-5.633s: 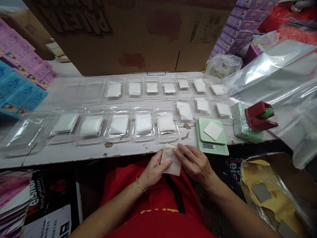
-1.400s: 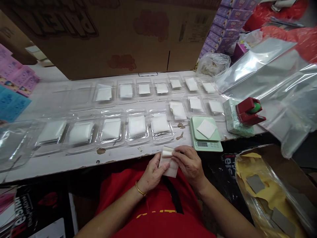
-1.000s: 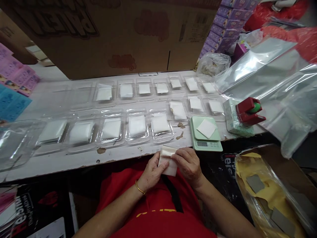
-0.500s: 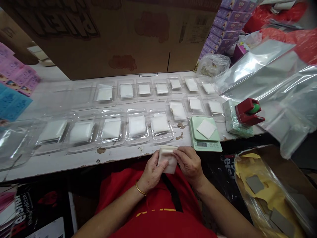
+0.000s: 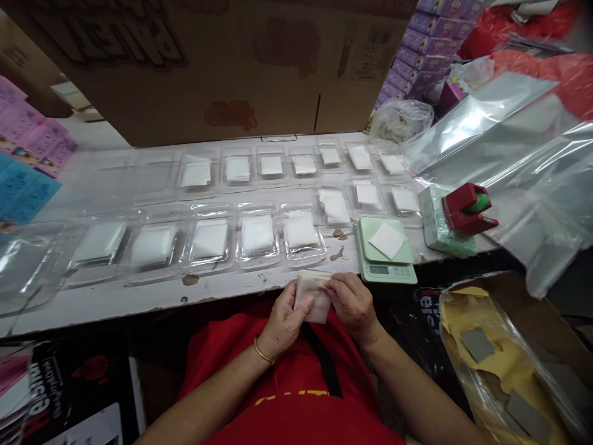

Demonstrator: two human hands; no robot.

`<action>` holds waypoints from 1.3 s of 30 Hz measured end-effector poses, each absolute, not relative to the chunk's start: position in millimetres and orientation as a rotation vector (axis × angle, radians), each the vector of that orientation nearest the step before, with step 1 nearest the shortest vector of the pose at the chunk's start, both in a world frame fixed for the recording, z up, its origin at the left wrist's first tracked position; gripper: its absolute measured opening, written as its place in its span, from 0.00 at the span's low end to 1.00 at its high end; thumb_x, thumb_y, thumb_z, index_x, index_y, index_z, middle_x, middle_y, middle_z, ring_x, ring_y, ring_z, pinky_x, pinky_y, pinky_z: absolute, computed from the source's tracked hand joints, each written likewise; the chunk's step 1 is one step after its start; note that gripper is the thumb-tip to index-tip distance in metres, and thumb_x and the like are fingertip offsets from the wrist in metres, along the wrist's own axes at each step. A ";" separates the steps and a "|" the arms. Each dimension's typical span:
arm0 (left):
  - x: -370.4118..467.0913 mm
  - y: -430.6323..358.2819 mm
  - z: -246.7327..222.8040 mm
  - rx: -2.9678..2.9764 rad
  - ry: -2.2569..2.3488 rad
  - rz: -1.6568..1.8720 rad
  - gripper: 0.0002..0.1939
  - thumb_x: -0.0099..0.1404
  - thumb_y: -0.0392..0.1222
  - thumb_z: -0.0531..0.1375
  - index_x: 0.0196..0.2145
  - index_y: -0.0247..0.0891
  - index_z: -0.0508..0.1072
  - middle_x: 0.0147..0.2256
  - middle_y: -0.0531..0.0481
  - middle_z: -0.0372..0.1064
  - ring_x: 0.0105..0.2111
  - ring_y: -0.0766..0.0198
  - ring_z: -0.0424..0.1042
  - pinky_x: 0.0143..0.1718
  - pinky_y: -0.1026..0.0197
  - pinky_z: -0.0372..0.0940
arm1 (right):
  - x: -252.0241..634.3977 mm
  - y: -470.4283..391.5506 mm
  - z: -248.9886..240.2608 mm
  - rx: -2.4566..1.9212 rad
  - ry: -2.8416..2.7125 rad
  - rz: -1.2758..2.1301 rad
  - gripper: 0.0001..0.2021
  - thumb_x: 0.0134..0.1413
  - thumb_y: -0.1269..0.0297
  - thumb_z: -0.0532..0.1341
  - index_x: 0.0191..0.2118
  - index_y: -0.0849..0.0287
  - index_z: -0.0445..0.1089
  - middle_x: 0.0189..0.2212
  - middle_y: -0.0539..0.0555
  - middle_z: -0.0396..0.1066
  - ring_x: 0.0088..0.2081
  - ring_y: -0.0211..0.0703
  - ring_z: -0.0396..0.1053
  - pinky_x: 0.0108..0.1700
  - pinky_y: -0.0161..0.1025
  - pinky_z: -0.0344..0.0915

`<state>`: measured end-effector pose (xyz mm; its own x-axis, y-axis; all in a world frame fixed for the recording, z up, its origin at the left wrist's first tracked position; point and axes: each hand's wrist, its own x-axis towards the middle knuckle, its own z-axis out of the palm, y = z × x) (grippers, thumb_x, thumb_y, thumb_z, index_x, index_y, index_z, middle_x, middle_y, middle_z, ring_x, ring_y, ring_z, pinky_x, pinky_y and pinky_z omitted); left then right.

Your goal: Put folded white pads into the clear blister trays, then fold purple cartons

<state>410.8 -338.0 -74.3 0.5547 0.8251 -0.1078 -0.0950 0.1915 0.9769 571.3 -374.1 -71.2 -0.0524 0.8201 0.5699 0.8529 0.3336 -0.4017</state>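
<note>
My left hand (image 5: 286,318) is closed around a stack of thin white square sheets (image 5: 314,300), thumb across the front, just off the table edge. At the stack's upper right, my right hand (image 5: 352,306) pinches the edge of the sheets between thumb and fingers. Beyond the right hand, a pale green digital scale (image 5: 386,266) stands on the table with a white square sheet (image 5: 388,241) lying turned on its plate. Two rows of clear plastic trays hold similar white stacks, among them a near stack (image 5: 300,230) in its tray.
A large cardboard box (image 5: 250,68) stands behind the trays. To the right are a red tape dispenser (image 5: 470,209) on a wrapped block and clear plastic film (image 5: 491,123). An open box (image 5: 491,358) with yellow paper and grey squares sits low at right. Pink boxes (image 5: 41,136) are stacked left.
Both hands stay almost in place on the stack. My right fingers have shifted slightly along its upper edge, and the view has moved a little.
</note>
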 end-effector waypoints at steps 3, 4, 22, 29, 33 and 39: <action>410.8 -337.8 -74.6 1.200 0.779 0.743 0.18 0.60 0.43 0.54 0.47 0.36 0.64 0.42 0.46 0.67 0.43 0.57 0.65 0.46 0.56 0.59 | 570.3 -373.0 -70.0 -1.498 -1.837 0.020 0.05 0.54 0.70 0.54 0.34 0.59 0.66 0.30 0.55 0.67 0.34 0.41 0.65 0.37 0.40 0.65; 410.7 -337.7 -74.5 1.193 0.789 0.745 0.18 0.59 0.43 0.55 0.47 0.36 0.64 0.43 0.46 0.67 0.43 0.57 0.65 0.47 0.57 0.58 | 569.9 -373.1 -68.5 -1.505 -1.798 0.056 0.04 0.54 0.69 0.55 0.34 0.59 0.67 0.30 0.55 0.67 0.35 0.41 0.65 0.38 0.40 0.65; 409.6 -336.9 -69.9 1.210 0.844 0.843 0.16 0.60 0.42 0.55 0.46 0.38 0.63 0.43 0.47 0.67 0.41 0.60 0.65 0.45 0.59 0.59 | 559.6 -388.8 -76.1 -1.443 -1.739 -0.103 0.24 0.51 0.77 0.55 0.55 0.54 0.59 0.40 0.57 0.70 0.41 0.43 0.68 0.42 0.41 0.68; 409.3 -336.4 -74.5 1.216 0.837 0.835 0.16 0.60 0.41 0.54 0.47 0.38 0.62 0.44 0.47 0.66 0.43 0.60 0.65 0.46 0.58 0.59 | 563.0 -384.5 -72.9 -1.518 -1.784 -0.079 0.22 0.53 0.74 0.55 0.54 0.56 0.59 0.40 0.57 0.69 0.41 0.44 0.67 0.43 0.42 0.67; 409.7 -335.5 -76.3 1.246 0.871 0.829 0.16 0.61 0.42 0.54 0.46 0.38 0.62 0.44 0.47 0.66 0.42 0.60 0.65 0.44 0.59 0.59 | 555.8 -381.0 -62.8 -1.560 -1.616 0.058 0.19 0.51 0.72 0.58 0.50 0.56 0.63 0.38 0.57 0.66 0.41 0.43 0.65 0.43 0.42 0.66; 408.7 -335.9 -73.1 1.273 0.857 0.804 0.15 0.61 0.41 0.53 0.46 0.38 0.63 0.43 0.47 0.66 0.42 0.59 0.65 0.44 0.59 0.59 | 553.1 -373.2 -52.8 -1.579 -1.587 0.091 0.13 0.51 0.71 0.58 0.44 0.56 0.66 0.38 0.56 0.65 0.41 0.44 0.64 0.44 0.43 0.64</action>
<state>408.7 -335.9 -73.1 0.4660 0.8800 -0.0925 -0.0355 0.1230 0.9918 553.1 -373.2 -52.8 0.1844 0.8409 0.5088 0.7769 0.1924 -0.5995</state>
